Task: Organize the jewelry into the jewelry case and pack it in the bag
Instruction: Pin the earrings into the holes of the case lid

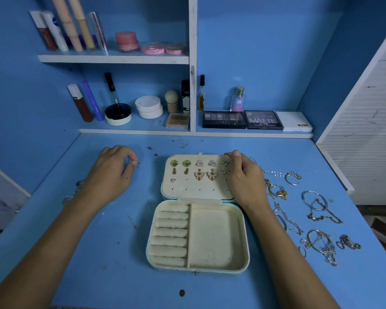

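Note:
An open cream jewelry case (218, 239) lies flat in the middle of the blue desk. Its lid panel (196, 190) holds several pairs of earrings (198, 169) in rows. The base has ring rolls on the left and a bare tray on the right. My right hand (243, 177) grips the lid's right edge, thumb on the top corner. My left hand (112, 172), left of the case, pinches a small earring (137, 163) against the desk. Several gold and silver chains, bangles and rings (310, 215) lie scattered to the right of the case.
A few tiny earring bits (149, 148) lie on the desk behind my left hand. Some rings (79, 184) lie by my left wrist. Shelves at the back carry cosmetics and eyeshadow palettes (243, 120). A white slatted panel (366, 141) stands at the right.

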`<state>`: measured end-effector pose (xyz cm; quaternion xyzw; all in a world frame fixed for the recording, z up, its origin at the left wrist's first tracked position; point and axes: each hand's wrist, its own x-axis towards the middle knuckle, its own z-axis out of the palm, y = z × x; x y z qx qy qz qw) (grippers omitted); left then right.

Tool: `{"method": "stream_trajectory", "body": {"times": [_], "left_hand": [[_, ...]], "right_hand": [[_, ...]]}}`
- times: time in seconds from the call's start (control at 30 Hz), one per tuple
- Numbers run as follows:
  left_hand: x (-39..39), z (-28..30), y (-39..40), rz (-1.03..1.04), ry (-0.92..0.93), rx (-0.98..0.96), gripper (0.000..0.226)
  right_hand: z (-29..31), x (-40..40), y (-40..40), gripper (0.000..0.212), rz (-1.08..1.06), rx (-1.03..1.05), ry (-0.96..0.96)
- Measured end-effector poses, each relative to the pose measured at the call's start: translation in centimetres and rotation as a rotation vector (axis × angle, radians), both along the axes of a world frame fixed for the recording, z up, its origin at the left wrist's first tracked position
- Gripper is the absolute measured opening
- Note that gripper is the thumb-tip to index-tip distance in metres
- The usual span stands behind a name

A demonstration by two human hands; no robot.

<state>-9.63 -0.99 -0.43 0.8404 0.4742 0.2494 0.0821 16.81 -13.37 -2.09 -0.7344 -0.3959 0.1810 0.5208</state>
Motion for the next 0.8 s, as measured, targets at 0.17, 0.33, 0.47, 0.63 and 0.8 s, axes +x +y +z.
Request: {"method": "stream_trajectory", "body": {"times": [0.17, 0.33, 0.47, 0.63, 0.8], "left_hand": [[0.7, 0.9, -1.1, 0.008, -0.178, -0.078, 0.004], [1.4, 1.7, -2.4, -0.029, -0.305, -0.214, 0.016], [2.0, 2.1, -3.5, -0.087, -0.376, -0.234, 0.024], [3.1, 2.3, -4.7, -0.174, -0.374, -0.177, 0.019], [4.4, 2.2, -5.5, -0.336, -0.330, -0.090, 0.015]], "right_hand": [[0.1, 0.0, -0.1, 0.045, -0.002, -0.001, -0.003], [0.1, 0.0, -0.1, 0.045, 0.000, -0.001, 0.001], [0.1, -0.1, -0.1, 0.045, -0.001, 0.012, 0.013], [0.1, -0.1, -0.1, 0.046, 0.001, 0.002, 0.002], [0.2, -0.1, -0.1, 0.045, 0.002, -0.001, -0.005]]}}
